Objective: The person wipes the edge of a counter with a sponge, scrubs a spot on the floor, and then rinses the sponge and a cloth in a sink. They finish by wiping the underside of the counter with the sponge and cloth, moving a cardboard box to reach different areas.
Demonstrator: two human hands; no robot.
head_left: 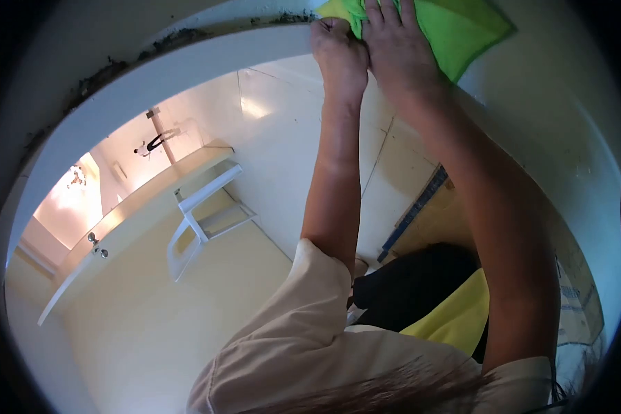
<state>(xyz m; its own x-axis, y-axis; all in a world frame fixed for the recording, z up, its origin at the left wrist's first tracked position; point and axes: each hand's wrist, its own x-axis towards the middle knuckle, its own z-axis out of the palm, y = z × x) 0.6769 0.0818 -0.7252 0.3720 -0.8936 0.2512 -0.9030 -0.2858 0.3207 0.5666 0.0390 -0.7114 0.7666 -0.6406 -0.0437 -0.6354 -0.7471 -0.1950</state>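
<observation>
A bright green cloth (462,31) lies bunched against a pale surface at the top of the view. My right hand (400,52) rests on it with fingers stretched out flat, their tips cut off by the upper edge. Close beside it, my left hand (339,58) is closed in a fist at the cloth's yellowish left edge and seems to grip the fabric there. Just left of that fist, a strip of dark, crumbly grime (179,40) runs along the joint above a curved white ledge (207,58).
Below the ledge are pale floor tiles (290,138), a white frame like a chair or stool (210,214), and a door with round knobs (93,238). Brown cardboard with a blue edge (421,214) lies near my dark-clad leg. Yellow fabric (455,314) shows by my lap.
</observation>
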